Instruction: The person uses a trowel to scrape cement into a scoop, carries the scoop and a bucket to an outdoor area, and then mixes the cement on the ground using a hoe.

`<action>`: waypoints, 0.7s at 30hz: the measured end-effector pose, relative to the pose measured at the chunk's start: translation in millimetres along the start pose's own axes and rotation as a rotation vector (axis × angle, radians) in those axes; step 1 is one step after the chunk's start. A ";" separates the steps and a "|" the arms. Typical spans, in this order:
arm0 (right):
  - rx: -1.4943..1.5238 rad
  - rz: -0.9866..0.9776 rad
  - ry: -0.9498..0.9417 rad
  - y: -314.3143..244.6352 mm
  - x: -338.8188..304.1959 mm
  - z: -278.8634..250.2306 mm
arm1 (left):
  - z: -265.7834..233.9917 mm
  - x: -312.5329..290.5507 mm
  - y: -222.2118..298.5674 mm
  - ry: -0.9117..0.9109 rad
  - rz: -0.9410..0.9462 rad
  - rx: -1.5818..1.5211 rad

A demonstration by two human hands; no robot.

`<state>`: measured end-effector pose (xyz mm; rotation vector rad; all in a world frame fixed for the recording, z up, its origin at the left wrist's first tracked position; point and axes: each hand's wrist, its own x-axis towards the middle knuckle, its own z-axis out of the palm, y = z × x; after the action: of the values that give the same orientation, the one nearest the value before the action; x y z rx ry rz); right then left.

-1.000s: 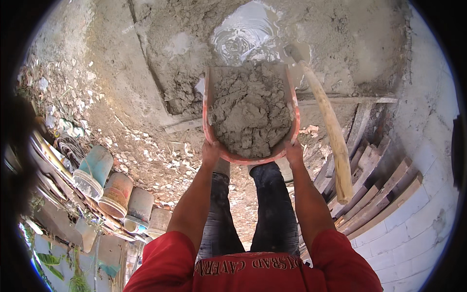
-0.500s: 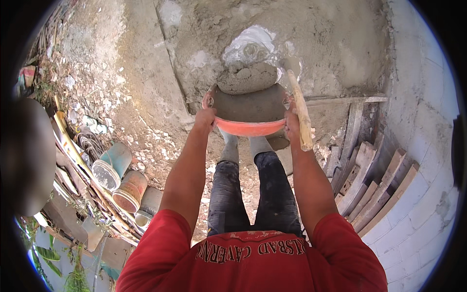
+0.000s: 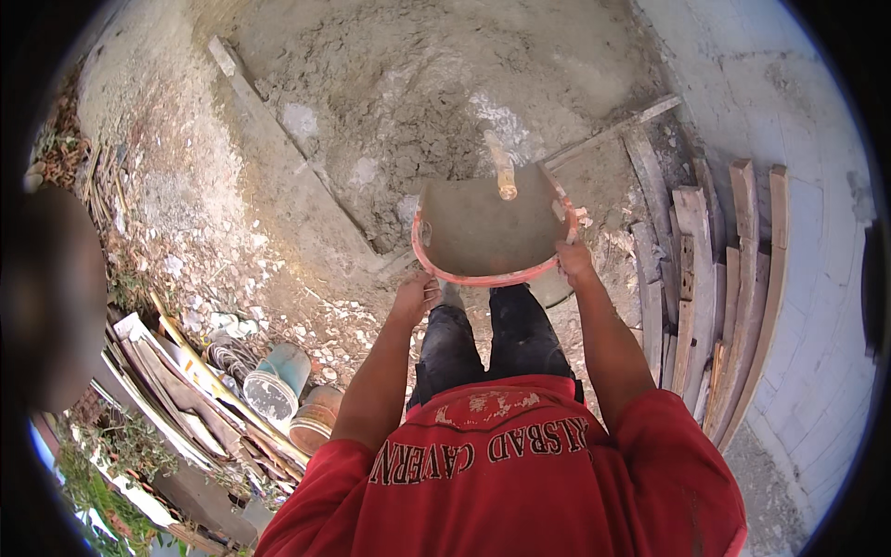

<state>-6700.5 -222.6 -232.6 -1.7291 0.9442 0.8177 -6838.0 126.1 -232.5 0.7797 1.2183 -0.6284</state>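
Observation:
A shallow orange-red tub (image 3: 492,277) is tipped away from me, its open side toward the wet grey mortar (image 3: 408,111) on the ground. Grey mortar residue coats its inside. Closed on the right side of the rim is my right hand (image 3: 575,262). My left hand (image 3: 416,295) is by the lower left of the rim with fingers apart; whether its fingertips touch the rim is hard to see. A pale wooden handle (image 3: 504,172) sticks up out of the mortar at the tub's far edge, its other end buried or hidden.
Wooden boards (image 3: 297,153) border the mortar at left, with another board (image 3: 613,132) at right. Several planks (image 3: 742,251) lean by the pale block wall (image 3: 789,121). Dirty buckets (image 3: 278,376) and scrap wood (image 3: 186,390) lie on the left, beside rubble-strewn ground.
The lump of mortar at the tub's mouth has slid out. The left hand has come off its grip on the left side. My view has shifted, and the handle now appears over the tub.

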 end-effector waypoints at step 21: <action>-0.472 0.079 0.697 253.5 19.9 -355.5 | 157.0 -62.0 60.1 0.132 0.891 1.367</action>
<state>-6876.5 -622.4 -247.9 -2.4831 1.3545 0.5029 -6715.7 36.5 -137.1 2.3431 0.2708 -0.5872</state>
